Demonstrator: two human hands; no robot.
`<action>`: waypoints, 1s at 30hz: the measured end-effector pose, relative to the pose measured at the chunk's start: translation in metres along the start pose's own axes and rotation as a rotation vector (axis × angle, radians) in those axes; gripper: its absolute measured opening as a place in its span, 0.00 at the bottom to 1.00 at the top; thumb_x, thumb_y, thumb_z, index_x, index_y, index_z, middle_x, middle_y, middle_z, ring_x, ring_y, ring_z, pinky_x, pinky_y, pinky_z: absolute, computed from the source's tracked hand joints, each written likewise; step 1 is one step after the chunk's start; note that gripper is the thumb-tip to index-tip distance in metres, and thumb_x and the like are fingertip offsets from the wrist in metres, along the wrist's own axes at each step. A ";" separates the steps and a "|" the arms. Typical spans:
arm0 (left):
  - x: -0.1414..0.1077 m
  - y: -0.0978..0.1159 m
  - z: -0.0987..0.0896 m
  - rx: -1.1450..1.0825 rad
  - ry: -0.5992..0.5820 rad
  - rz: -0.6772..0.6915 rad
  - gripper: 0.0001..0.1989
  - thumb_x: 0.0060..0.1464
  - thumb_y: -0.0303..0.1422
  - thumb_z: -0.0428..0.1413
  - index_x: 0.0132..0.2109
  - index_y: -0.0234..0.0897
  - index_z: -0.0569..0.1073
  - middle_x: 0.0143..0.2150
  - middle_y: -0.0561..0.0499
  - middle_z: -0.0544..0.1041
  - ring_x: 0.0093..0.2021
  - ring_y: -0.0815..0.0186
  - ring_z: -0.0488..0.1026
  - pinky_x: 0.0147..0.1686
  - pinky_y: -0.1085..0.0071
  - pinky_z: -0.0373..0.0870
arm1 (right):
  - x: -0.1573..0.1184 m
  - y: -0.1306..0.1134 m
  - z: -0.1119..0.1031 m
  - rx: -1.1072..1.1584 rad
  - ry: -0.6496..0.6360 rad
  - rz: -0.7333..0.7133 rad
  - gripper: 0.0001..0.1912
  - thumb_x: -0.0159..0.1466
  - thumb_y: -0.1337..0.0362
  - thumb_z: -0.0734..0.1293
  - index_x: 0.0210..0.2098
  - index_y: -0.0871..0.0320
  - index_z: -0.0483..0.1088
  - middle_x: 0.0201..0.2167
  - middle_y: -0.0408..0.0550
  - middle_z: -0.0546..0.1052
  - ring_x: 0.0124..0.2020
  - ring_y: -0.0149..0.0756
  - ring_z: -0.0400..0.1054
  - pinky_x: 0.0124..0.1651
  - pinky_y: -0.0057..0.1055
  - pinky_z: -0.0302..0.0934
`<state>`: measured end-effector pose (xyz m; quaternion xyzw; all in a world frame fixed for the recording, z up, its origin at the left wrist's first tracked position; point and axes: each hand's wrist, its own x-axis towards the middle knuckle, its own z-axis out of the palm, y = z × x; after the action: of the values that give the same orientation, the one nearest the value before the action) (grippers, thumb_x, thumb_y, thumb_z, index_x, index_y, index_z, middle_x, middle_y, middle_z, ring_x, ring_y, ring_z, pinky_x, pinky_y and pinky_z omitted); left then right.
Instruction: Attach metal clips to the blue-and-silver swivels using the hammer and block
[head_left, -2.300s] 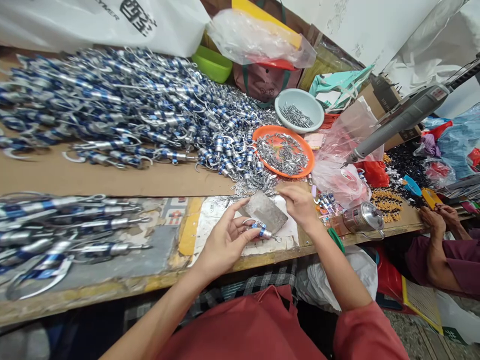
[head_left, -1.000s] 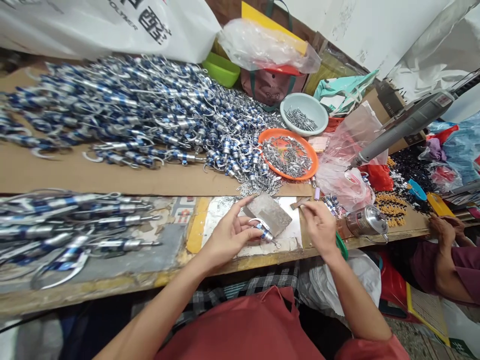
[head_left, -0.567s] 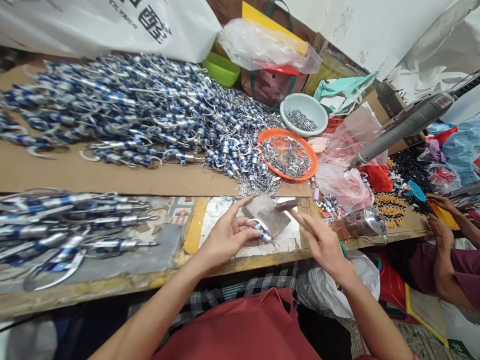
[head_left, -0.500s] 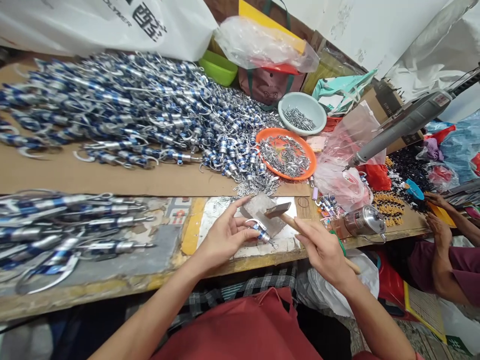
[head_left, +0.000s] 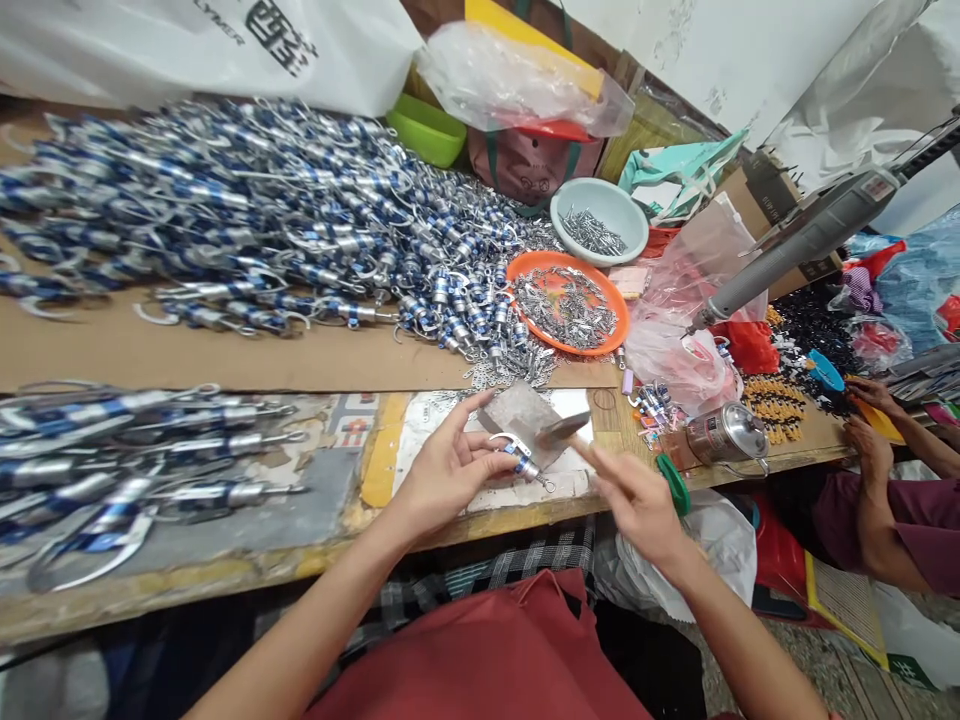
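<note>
Between thumb and fingers, my left hand (head_left: 454, 466) pinches a small blue-and-silver metal piece (head_left: 517, 455) with a curved silver arm and a ring at its lower right end. This piece rests against a grey metal block (head_left: 514, 415) on the bench. My right hand (head_left: 637, 500) is wrapped round the wooden handle of a hammer (head_left: 566, 425), whose head is over the right side of the block, slightly blurred. Whether the hammer touches the block I cannot tell. A large heap of similar blue-and-silver pieces (head_left: 300, 210) lies behind, and several more (head_left: 135, 470) lie at the left.
An orange plate (head_left: 624, 310) with small metal parts and a pale blue bowl (head_left: 637, 215) of pins stand behind. A grey electric screwdriver (head_left: 802, 245) hangs at right. A steel cup (head_left: 727, 435) stands near the bench edge. A co-worker's hands (head_left: 870, 445) are at far right.
The hammer head has shifted slightly right and down, along with my right hand. My left hand keeps its hold on the metal piece. The whole view has shifted slightly.
</note>
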<state>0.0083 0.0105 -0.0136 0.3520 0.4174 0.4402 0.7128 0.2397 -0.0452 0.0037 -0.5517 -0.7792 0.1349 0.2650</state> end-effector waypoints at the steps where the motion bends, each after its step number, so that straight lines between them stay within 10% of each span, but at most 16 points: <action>1: 0.000 -0.001 -0.001 0.025 -0.001 0.011 0.43 0.36 0.30 0.63 0.60 0.37 0.53 0.25 0.57 0.74 0.28 0.65 0.76 0.33 0.65 0.76 | 0.001 0.013 -0.001 0.018 0.051 0.074 0.21 0.63 0.65 0.60 0.56 0.52 0.62 0.44 0.48 0.74 0.43 0.35 0.70 0.45 0.30 0.65; 5: -0.002 -0.003 -0.005 0.180 -0.018 0.059 0.23 0.39 0.32 0.62 0.45 0.36 0.69 0.27 0.53 0.77 0.31 0.63 0.77 0.37 0.66 0.74 | 0.009 0.060 -0.008 -0.130 0.022 0.339 0.20 0.61 0.59 0.62 0.52 0.55 0.67 0.47 0.51 0.74 0.47 0.41 0.68 0.48 0.37 0.63; 9: -0.003 -0.004 -0.008 0.375 0.031 0.152 0.07 0.40 0.34 0.61 0.28 0.35 0.75 0.29 0.49 0.78 0.33 0.61 0.75 0.37 0.65 0.72 | 0.029 0.065 -0.003 -0.401 0.029 0.258 0.15 0.63 0.60 0.61 0.47 0.53 0.71 0.41 0.50 0.74 0.42 0.40 0.68 0.43 0.33 0.63; 13: -0.001 -0.004 -0.008 0.460 0.103 0.354 0.05 0.38 0.33 0.61 0.23 0.37 0.76 0.31 0.49 0.74 0.36 0.63 0.73 0.38 0.68 0.71 | 0.073 0.045 0.022 -0.451 -0.029 -0.068 0.13 0.64 0.69 0.58 0.41 0.54 0.73 0.39 0.49 0.73 0.41 0.36 0.65 0.42 0.29 0.58; 18: 0.000 -0.003 -0.006 0.523 0.102 0.460 0.03 0.41 0.32 0.60 0.24 0.38 0.76 0.31 0.50 0.71 0.33 0.66 0.70 0.31 0.73 0.69 | 0.115 0.032 0.045 -0.628 -0.263 -0.122 0.12 0.65 0.69 0.57 0.43 0.55 0.70 0.40 0.51 0.70 0.42 0.39 0.60 0.40 0.31 0.53; 30: 0.000 -0.006 -0.004 0.559 0.058 0.496 0.02 0.42 0.30 0.59 0.27 0.39 0.77 0.28 0.52 0.74 0.29 0.67 0.71 0.29 0.73 0.68 | 0.101 0.019 0.035 -0.597 -0.358 -0.151 0.10 0.55 0.73 0.64 0.38 0.62 0.68 0.35 0.51 0.71 0.34 0.36 0.63 0.32 0.28 0.54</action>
<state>0.0064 0.0093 -0.0210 0.6108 0.4434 0.4783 0.4489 0.2095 0.0581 -0.0080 -0.5135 -0.8568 -0.0242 -0.0393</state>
